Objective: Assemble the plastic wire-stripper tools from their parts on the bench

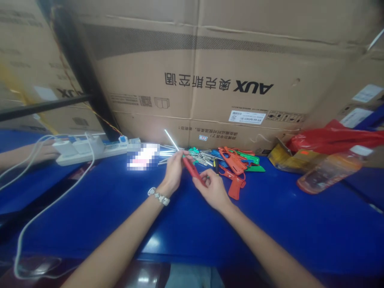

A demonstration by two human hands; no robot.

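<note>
Both my hands meet over the blue table (126,208) on one tool. A red handle (192,170) with a thin metal rod (171,140) sticking up and to the left lies between them. My left hand (174,172), with a bracelet on the wrist, pinches the tool where rod meets handle. My right hand (211,188) is closed round the lower end of the red handle. Just behind them lies a pile of red, green and blue plastic parts (234,162) and loose metal rods (201,158).
Large cardboard boxes (210,72) wall off the back of the table. A white power strip (87,150) with plugs and cables lies at the left, another person's hand (45,152) beside it. A red bag (333,138) and an orange bottle (330,172) lie at the right.
</note>
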